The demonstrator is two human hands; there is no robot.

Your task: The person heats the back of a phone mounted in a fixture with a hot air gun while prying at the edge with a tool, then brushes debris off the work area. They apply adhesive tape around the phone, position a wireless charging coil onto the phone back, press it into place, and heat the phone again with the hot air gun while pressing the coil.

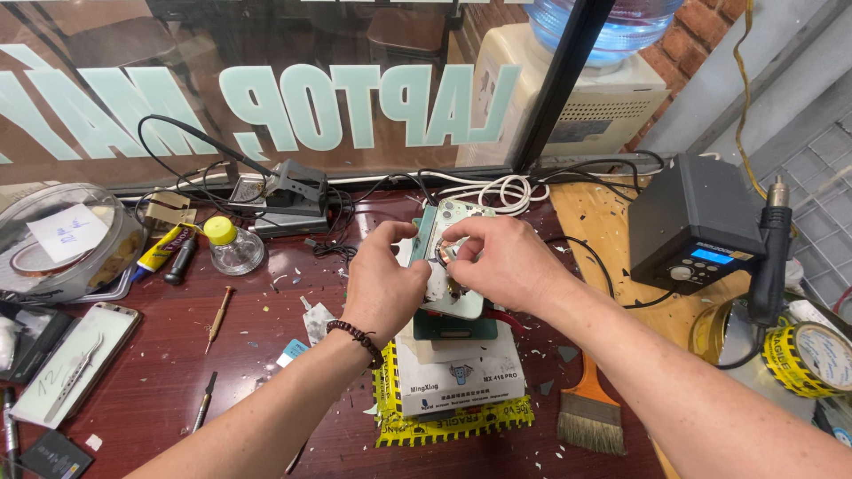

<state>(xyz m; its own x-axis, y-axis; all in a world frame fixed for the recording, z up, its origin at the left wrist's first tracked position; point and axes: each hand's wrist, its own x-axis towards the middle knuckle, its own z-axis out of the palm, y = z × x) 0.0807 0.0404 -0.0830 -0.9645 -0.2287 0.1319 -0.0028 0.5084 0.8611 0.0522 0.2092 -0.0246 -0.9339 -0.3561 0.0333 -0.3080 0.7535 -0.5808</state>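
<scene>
head view: a pale green phone back housing lies near the centre of the frame on a small grey box-shaped device, which sits on a strip of yellow tape on the dark red worktable; left hand, with a beaded bracelet at the wrist, grips the housing's left edge, thumb stretched across its top, fingers curled against the side; right hand comes in from 4 o'clock, thumb and forefinger pinched on a small round part at the housing's middle, the part too small to make out; at 4 o'clock of the hands, an orange-handled brush lies on the table; at 3 o'clock, a black hot-air station with its handpiece upright beside it; further toward 4 o'clock, a roll of yellow tape; at 10 o'clock, a small glass bottle with a yellow cap, a glue tube and a clear round container; at 8 o'clock, tweezers rest on a white phone panel; a small screwdriver lies between bottle and panel; white cables coil at 12 o'clock.
</scene>
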